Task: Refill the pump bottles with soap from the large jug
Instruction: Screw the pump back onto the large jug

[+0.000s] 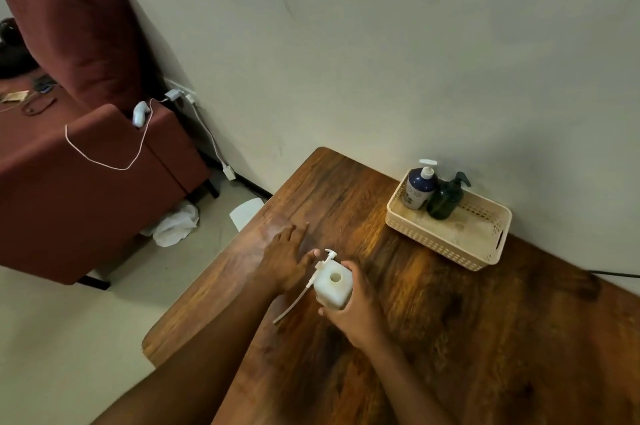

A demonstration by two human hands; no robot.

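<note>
A small white square bottle [333, 287] stands on the wooden table [450, 320] with its round neck uncovered. My right hand [353, 310] wraps around its right side. Its white pump head with the long dip tube [304, 289] lies against the bottle's left side, the tube slanting down to the left over the table. My left hand [284, 258] rests flat on the table just left of the pump, fingers spread, thumb near the pump head. A blue pump bottle [419, 187] and a dark green pump bottle [445, 199] stand in a cream basket [450, 234]. No large jug is visible.
The basket sits at the table's far edge against the pale wall. A maroon armchair [86, 154] with a white cable and a small white device stands on the left. White cloth [175, 225] and a white sheet lie on the floor beside the table's left edge.
</note>
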